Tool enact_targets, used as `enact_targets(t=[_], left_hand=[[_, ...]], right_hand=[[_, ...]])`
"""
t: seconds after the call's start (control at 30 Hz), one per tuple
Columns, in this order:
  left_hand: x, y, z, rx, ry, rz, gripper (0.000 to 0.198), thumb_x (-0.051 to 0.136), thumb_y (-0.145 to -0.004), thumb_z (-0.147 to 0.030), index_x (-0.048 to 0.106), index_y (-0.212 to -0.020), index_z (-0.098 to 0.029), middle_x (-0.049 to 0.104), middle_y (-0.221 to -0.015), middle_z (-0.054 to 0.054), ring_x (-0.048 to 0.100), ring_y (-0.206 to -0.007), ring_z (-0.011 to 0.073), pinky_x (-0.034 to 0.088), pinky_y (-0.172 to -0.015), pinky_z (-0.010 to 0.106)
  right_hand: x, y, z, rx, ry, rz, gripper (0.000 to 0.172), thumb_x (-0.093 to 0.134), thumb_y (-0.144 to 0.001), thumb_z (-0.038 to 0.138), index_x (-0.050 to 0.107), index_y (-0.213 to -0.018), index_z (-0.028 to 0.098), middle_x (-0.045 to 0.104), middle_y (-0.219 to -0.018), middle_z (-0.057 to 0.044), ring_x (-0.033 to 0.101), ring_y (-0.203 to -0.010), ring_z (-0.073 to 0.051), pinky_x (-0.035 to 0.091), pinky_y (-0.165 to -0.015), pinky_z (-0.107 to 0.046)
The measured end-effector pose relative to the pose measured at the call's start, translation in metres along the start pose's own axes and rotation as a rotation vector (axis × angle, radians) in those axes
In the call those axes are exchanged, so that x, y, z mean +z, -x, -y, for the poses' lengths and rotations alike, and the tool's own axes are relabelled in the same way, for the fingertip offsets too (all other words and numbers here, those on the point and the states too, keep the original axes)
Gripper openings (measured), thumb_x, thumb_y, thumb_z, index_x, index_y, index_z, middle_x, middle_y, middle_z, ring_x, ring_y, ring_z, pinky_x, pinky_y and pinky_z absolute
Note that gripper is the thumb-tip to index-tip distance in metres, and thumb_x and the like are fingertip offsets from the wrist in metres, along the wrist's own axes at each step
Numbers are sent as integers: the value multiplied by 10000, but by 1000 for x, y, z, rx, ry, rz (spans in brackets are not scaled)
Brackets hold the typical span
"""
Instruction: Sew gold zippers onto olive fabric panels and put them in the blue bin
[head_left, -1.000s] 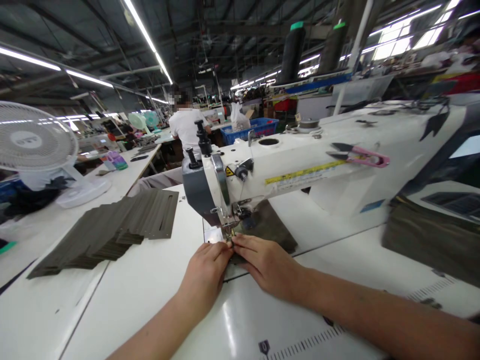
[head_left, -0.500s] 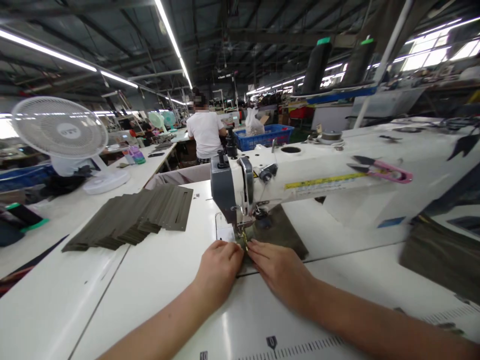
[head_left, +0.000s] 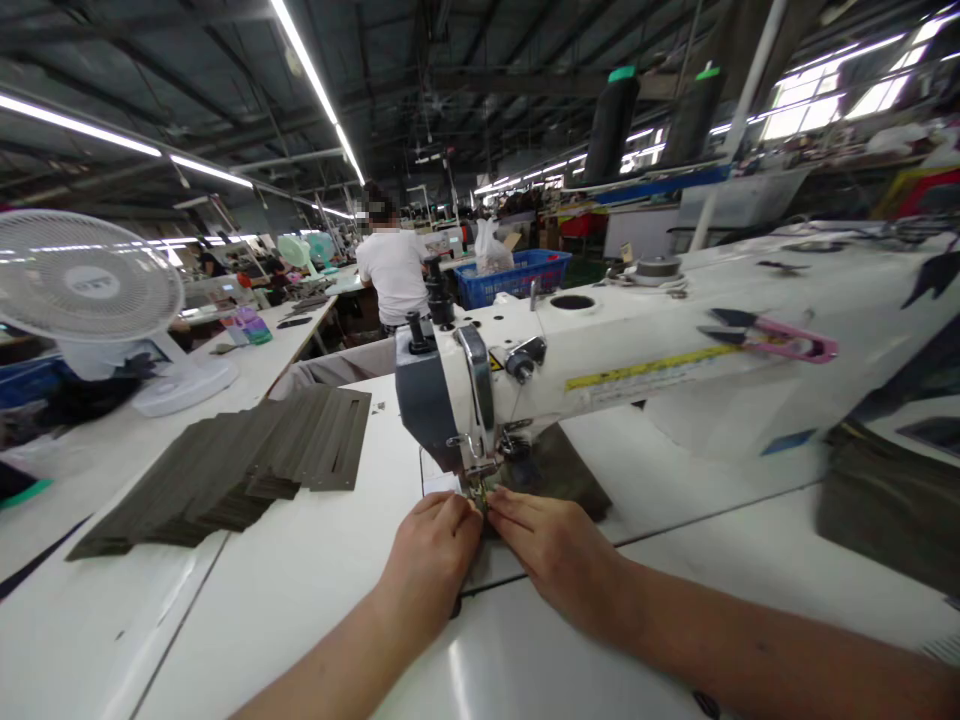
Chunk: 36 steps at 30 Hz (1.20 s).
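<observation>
**Your tabletop (head_left: 315,570), machine (head_left: 630,345), cloth (head_left: 574,475)**

The boxy white machine overhangs flat, dark cloth in from the far edge. Your left hand (head_left: 435,550), curled, and right hand (head_left: 559,545), flatter, press it, any pinch hidden. Less gold strip (head_left: 484,494) shows than before.

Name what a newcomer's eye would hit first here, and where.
The big white sewing machine dominates the centre and right, with the person's left-hand grip and right-hand grip close together at its needle end, by a dark cloth. Left of it, a fanned-out stack of dark pieces lies on the white table. A white fan stands beyond the stack, at the far left.
</observation>
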<state>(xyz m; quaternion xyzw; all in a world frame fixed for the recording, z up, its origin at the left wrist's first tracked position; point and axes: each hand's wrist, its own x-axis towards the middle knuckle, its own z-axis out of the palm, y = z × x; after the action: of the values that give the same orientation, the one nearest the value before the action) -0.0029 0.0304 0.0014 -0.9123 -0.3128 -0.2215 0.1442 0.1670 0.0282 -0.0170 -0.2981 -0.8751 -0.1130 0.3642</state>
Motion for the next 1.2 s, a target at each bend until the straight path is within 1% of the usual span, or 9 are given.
enact_targets(t=[0.17,0.23,0.33,0.43,0.53,0.7,0.93,1.1,1.2], left_hand=[[4,-4,9,-11,14,-66,220,382,-883,-130,563,-760,-139,582,-672,54,579,-656,177,535,-645,315],[2,-1,9,-13,40,-77,193,396,-874,-124,574,-801,-139,626,-738,67,614,-715,184,537,-729,356],[0,8,3,-52,46,-68,182,406,-863,-124,580,-917,-137,662,-925,100,631,-885,217,484,-869,447],[-1,16,-1,-56,32,-39,219,383,-866,-112,590,-932,-139,660,-999,114,621,-950,233,468,-891,470],[0,15,2,-6,27,-15,246,360,-875,-108,605,-887,-127,661,-997,131,623,-950,229,455,-913,466],[3,5,13,62,-10,5,281,329,-898,-109,610,-876,-115,669,-954,128,619,-957,203,464,-917,410],[6,-1,16,45,-4,33,245,364,-883,-101,607,-853,-95,667,-937,136,629,-906,212,483,-876,385],[2,-3,15,33,24,63,197,403,-855,-83,599,-847,-96,671,-890,120,628,-896,210,472,-883,367],[4,-3,16,32,9,46,201,401,-856,-79,599,-820,-93,672,-868,115,634,-873,212,481,-864,362]], right_hand=[[4,-4,-5,60,-62,16,240,429,-812,15,650,-904,41,680,-916,-137,652,-797,-197,549,-737,-277],[3,-2,-4,92,-70,19,215,459,-813,49,644,-921,39,673,-947,-146,648,-824,-213,548,-752,-303],[1,3,0,121,-56,20,230,481,-809,72,630,-975,14,653,-1009,-164,622,-920,-239,514,-840,-338],[2,6,1,96,-30,41,236,485,-791,41,631,-973,8,650,-1017,-164,619,-930,-243,502,-863,-336],[3,5,-1,96,-28,60,226,490,-780,26,634,-954,14,658,-993,-161,630,-895,-242,512,-843,-339],[5,-2,-8,106,-43,76,206,456,-796,24,636,-893,48,661,-967,-158,643,-825,-238,551,-719,-334],[5,-6,-13,167,-132,115,167,464,-815,51,622,-835,99,666,-877,-119,611,-922,-224,511,-819,-334],[6,-5,-16,184,-149,147,184,448,-829,56,621,-863,109,660,-899,-119,614,-899,-208,518,-791,-319],[7,-6,-16,184,-142,139,180,449,-831,64,623,-852,109,663,-869,-117,619,-878,-211,522,-778,-328]])
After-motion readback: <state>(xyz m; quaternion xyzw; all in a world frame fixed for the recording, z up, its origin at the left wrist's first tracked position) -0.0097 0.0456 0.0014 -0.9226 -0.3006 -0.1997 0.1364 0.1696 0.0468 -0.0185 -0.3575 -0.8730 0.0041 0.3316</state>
